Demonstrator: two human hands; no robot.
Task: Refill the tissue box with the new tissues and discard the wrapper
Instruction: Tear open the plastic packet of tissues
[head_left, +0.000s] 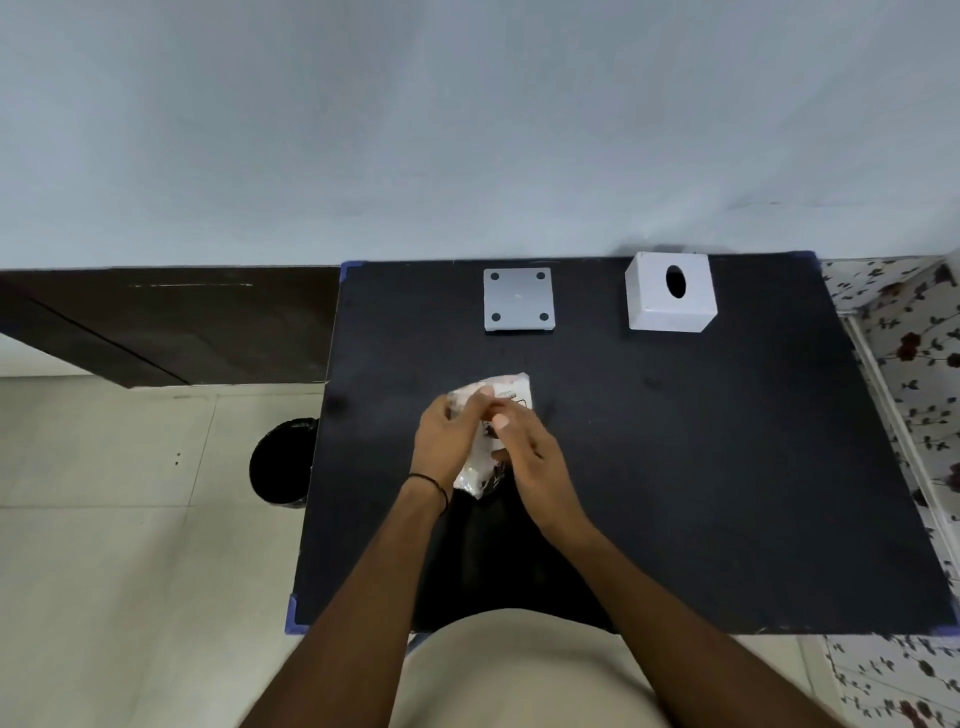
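- Tissue pack (506, 395) — a soft white bundle in crinkly clear wrapper with some dark print — sits a little below the centre of the frame, held just above the black table (701, 467) by both hands.
- The left hand (447, 441) is curled around the pack's left side, fingers closed on the plastic; a thin black band circles that wrist.
- The right hand (530, 452) pinches the wrapper near the pack's middle with thumb and forefinger, the other fingers loosely bent. By my reading, the wrapper is being torn or peeled open.
- The white tissue box (670, 296) stands in the upper right of the table, oval slot facing up and forward, well apart from the hands. Its grey base plate (518, 300), with four dark feet, lies separately in the upper middle, so the box looks open underneath and ready for filling.
- A black bin (283, 462) stands on the floor at the left edge of the table, partly hidden by it.
- Risks from here: a sharp pull could rip the film suddenly and spill loose tissues over the table; squeezing too hard could crush the stack so it no longer slides neatly into the box; a scrap of torn wrapper could tear off and miss the bin.
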